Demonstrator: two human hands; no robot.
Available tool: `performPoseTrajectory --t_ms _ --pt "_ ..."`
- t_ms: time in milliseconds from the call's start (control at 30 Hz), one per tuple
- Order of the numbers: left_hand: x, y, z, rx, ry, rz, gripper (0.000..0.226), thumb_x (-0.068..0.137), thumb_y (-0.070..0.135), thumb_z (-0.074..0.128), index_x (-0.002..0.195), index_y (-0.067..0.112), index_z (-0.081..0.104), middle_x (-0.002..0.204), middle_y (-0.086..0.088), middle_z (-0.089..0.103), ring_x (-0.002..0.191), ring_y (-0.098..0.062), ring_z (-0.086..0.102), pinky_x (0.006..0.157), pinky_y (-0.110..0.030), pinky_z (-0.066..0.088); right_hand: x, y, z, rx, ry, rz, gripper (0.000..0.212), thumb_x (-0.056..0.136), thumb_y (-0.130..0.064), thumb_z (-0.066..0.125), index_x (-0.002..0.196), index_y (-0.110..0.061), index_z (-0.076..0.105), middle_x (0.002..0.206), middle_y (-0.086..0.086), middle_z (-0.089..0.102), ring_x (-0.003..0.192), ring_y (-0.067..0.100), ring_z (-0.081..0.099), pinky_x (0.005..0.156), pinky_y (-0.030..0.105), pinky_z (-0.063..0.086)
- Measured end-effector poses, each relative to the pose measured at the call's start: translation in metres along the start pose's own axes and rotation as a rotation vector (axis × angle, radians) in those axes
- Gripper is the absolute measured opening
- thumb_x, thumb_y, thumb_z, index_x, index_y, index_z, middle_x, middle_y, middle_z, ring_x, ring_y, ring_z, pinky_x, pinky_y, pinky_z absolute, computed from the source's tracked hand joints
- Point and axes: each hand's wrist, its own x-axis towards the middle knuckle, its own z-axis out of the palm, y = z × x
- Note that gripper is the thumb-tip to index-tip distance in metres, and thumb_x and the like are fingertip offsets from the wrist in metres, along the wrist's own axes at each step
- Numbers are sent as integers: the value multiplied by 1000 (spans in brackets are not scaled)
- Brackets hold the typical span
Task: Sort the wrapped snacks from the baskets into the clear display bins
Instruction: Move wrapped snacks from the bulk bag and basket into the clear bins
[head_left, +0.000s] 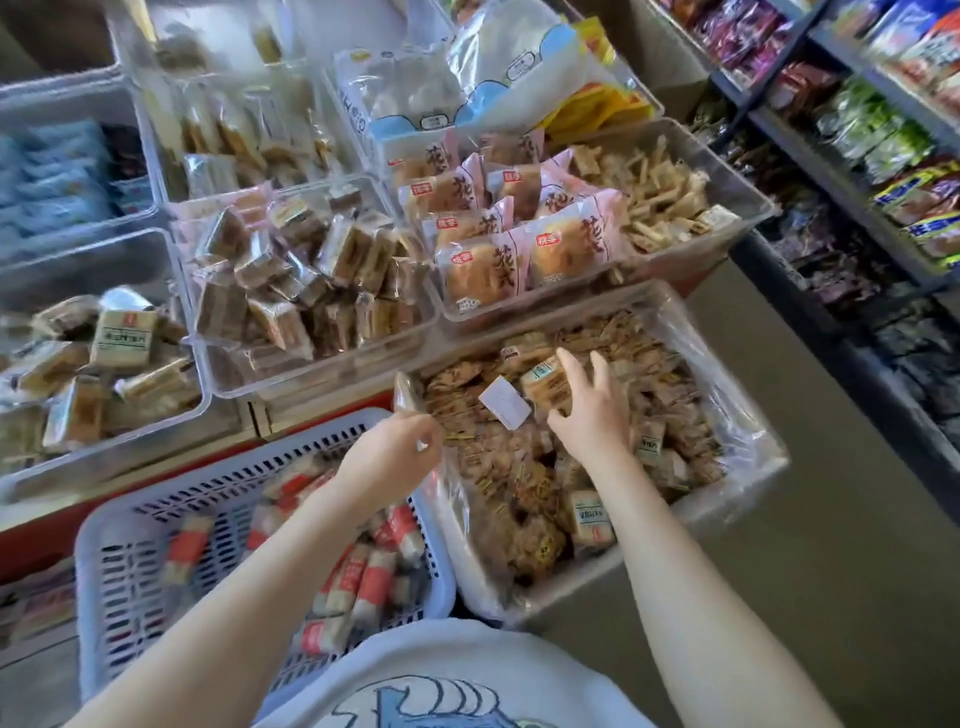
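A wrapped snack (545, 382) with a pale label lies under the right hand's (589, 410) spread fingers, long axis running away from the wrist, atop the plastic-lined bin (748, 441). Beside it, the left hand (395, 452) pinches the liner's edge above the white basket (104, 545).

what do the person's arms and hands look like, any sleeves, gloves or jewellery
Both arms are bare from the bottom of the picture to the fingers: no sleeves show. The left hand and right hand wear no gloves, and no rings, watch or bracelet show. The shirt below is white with a blue drawn print.
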Motion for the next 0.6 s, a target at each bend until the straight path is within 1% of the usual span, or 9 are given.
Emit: performPoseTrajectory --t_ms 67,100,167,233,333,433,467,533,600 --pt "4 9 5 27 -19 -3 17 96 22 51 103 24 66 104 5 63 89 -16 61 78 -36 54 18 4 4 -57 -102 -69 82 90 -20 69 154 -41 23 166 7 1 151 31 12 119 52 24" --pt "6 12 6 34 -24 -6 19 97 23 50 106 24 66 106 5 62 90 -15 61 79 -35 54 25 5 7 -62 -146 -85 79 89 -15 68 152 -41 27 166 6 0 151 32 10 119 54 24" --pt "9 17 6 45 -35 -16 21 98 25 49 111 26 66 109 5 60 94 -15 61 82 -33 53 35 6 13 -35 -187 -69 71 88 -4 61 145 -39 37 160 9 12 144 36 24 112 56 33" --pt "10 20 5 38 -33 -28 23 99 26 48 114 26 65 111 5 59 96 -15 61 83 -31 52 37 4 17 -5 -159 -46 63 88 0 56 138 -37 43 144 12 28 128 36 39 104 54 41" --pt "9 18 4 16 -11 -55 25 100 27 48 119 27 63 114 6 58 95 -14 60 81 -28 51 28 0 13 -18 -36 -106 40 91 -14 63 126 -32 54 117 7 44 114 31 43 98 47 40" --pt "5 13 6 -25 47 -62 36 98 30 52 134 26 53 124 5 55 102 -14 59 81 -28 52 6 -10 1 154 1 -145 27 88 -29 70 114 -27 62 100 2 52 101 29 49 87 42 44" --pt "3 11 5 -45 70 -68 46 96 31 56 141 27 46 131 3 50 110 -15 57 84 -29 51 -2 -16 -5 236 -22 -155 28 87 -32 72 113 -28 62 98 0 53 97 26 51 82 41 46" --pt "-3 8 -1 -95 136 -57 67 91 34 64 150 27 32 147 1 38 131 -19 43 100 -32 44 -19 -36 -16 353 -100 -214 29 85 -33 75 111 -30 62 97 -5 55 88 18 53 73 34 46" --pt "-10 0 -13 -97 208 10 78 86 37 71 152 25 31 150 0 37 138 -21 34 112 -37 35 -32 -64 -27 392 -222 -309 29 86 -31 75 112 -32 62 97 -9 55 83 10 52 68 24 41"
